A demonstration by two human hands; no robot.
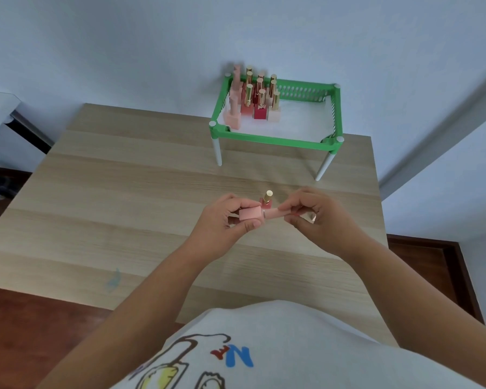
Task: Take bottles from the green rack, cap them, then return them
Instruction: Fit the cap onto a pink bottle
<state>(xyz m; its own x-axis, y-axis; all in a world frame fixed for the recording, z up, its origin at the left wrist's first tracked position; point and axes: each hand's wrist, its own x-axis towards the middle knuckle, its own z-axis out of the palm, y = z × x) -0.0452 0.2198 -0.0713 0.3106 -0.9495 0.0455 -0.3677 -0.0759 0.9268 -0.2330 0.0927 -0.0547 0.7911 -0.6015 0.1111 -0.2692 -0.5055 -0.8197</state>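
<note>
From the head view, the pink bottle [250,214] lies on its side in the air above the wooden table [124,192], just toward 6 o'clock from a second small bottle with a gold cap [267,200] that stands upright on the table. The left hand [225,220] grips the bottle's square body between thumb and fingers. The right hand [309,217] pinches the long pink cap [275,212], which meets the bottle's neck at a silver collar; whether it is fully seated I cannot tell.

Toward 12 o'clock, well apart from the hands, the green rack [275,140] stands on white legs against the wall, with a cluster of bottles [253,99] in its 9 o'clock half.

The bottle looks small, light and rigid, probably glass, so it is likely breakable if dropped, and its smooth faces may slip. The flat sides of the body offer the surest hold; the narrow cap suits a fingertip pinch for twisting.
</note>
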